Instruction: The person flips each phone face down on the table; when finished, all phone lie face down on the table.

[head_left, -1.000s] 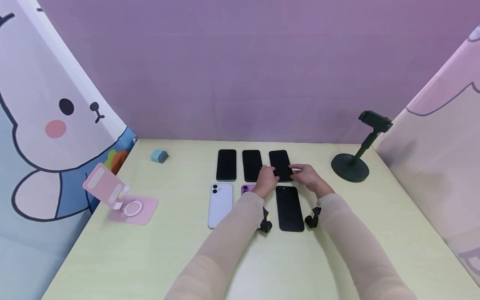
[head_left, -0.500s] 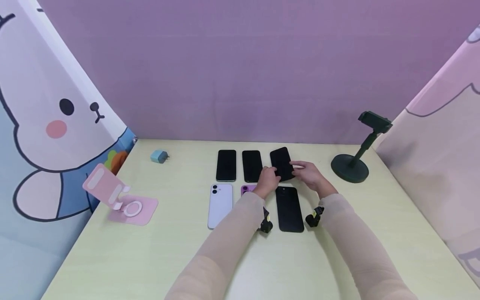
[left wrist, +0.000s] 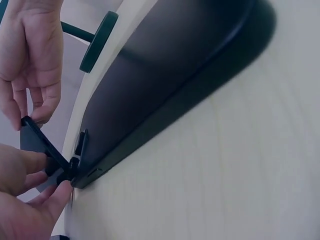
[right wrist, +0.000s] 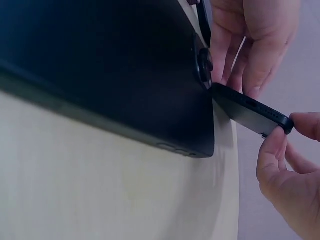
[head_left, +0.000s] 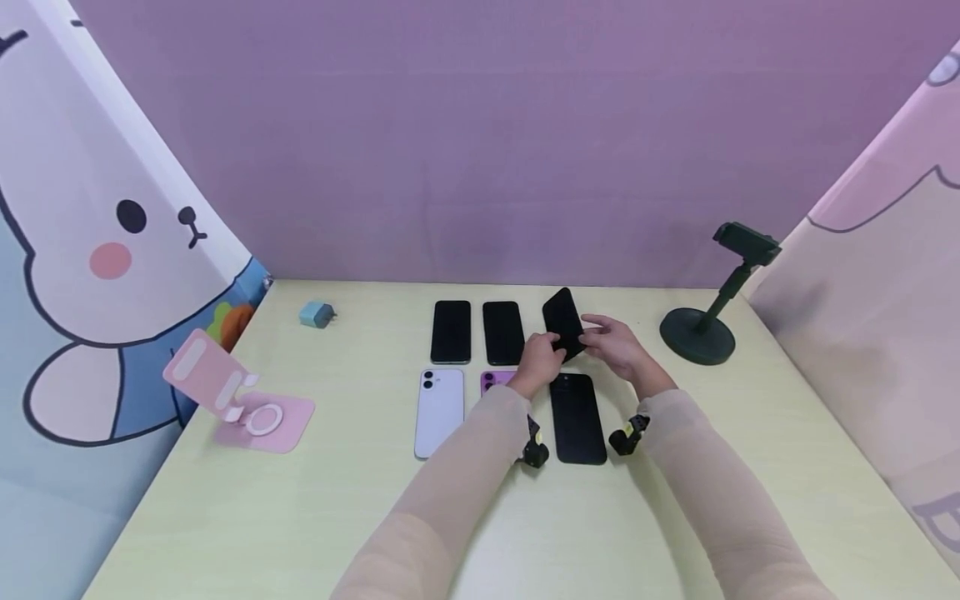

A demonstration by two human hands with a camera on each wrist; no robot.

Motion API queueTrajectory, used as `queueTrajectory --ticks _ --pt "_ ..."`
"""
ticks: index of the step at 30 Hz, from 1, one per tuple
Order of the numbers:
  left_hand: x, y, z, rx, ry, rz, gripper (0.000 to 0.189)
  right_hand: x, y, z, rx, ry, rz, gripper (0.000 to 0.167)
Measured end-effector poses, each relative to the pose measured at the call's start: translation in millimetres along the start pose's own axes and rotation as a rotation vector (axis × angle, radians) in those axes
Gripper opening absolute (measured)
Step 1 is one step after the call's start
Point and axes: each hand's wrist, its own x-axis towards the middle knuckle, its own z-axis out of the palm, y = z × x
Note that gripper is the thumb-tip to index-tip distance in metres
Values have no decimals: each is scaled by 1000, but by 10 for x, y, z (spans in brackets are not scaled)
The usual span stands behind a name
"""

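Observation:
A black smartphone (head_left: 562,321) at the right end of the far row is tilted up from the table, held between both hands. The left hand (head_left: 537,362) grips its near left corner, thumb and fingers on either side of the edge. At the right edge, the right hand (head_left: 618,346) pinches a corner, as the right wrist view shows along the phone's bottom end (right wrist: 250,105) with its port. Just in front lies another black phone (head_left: 577,417), back up with its camera bump at the far end. A purple phone (head_left: 495,378) is mostly hidden under the left forearm.
Two more dark phones (head_left: 452,332) lie left in the far row, with a white phone (head_left: 441,412) nearer. A pink folding stand (head_left: 292,421) and a blue charger plug (head_left: 317,314) are at left. A dark green stand (head_left: 699,335) rises at right.
The black phone has gone from lying nearly flat to a steeper tilt, its far end higher in view. Both hands keep hold of it, shifting slightly.

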Motion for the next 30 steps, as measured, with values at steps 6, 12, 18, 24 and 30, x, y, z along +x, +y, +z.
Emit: queueTrajectory --ticks 6,12,18,24,30 --pt "6 -3 32 -102 41 34 31 -9 -7 21 43 -27 -7 54" --pt "22 0 56 -202 49 43 33 -41 -8 7 90 -68 -15 52" --pt "38 6 74 -325 28 -8 38 -76 -9 -2 106 -94 -30 50" --pt "47 19 71 -397 -1 -32 39 -78 6 -12 115 -106 -36 49" --pt "49 24 80 -498 -18 -61 40 -74 8 -3 109 -112 -65 49"
